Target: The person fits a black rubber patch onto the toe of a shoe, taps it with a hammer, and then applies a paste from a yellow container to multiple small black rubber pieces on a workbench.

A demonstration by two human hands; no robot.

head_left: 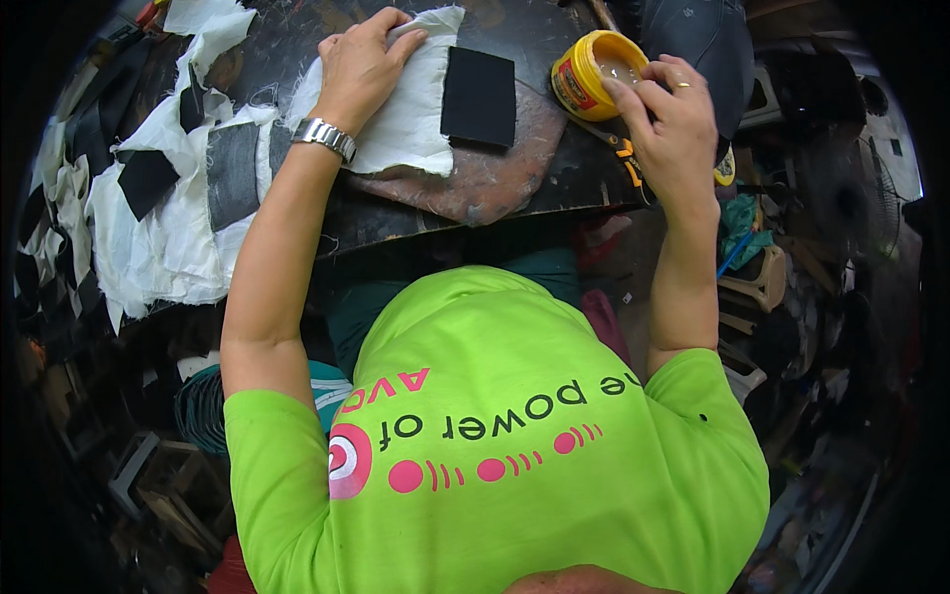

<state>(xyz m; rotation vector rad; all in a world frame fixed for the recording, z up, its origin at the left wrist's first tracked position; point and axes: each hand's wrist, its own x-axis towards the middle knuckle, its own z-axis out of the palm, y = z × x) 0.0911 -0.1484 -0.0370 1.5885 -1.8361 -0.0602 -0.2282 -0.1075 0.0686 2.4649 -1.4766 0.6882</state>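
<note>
My left hand (358, 65) lies flat on a piece of white cloth (411, 119) on the dark worktable (396, 223), pressing it down; a metal watch is on that wrist. A black square patch (478, 96) lies on the cloth just right of that hand. My right hand (670, 119) reaches to an open yellow tub (594, 71) of pale paste, with a fingertip dipped at its rim. A ring is on one finger. Whether that hand pinches anything small I cannot tell.
A heap of white and black fabric cut pieces (148, 198) covers the table's left side. A brownish stained board (475, 183) lies under the cloth. An orange-handled tool (627, 163) lies under my right wrist. Clutter and crates fill the floor on the right (762, 277).
</note>
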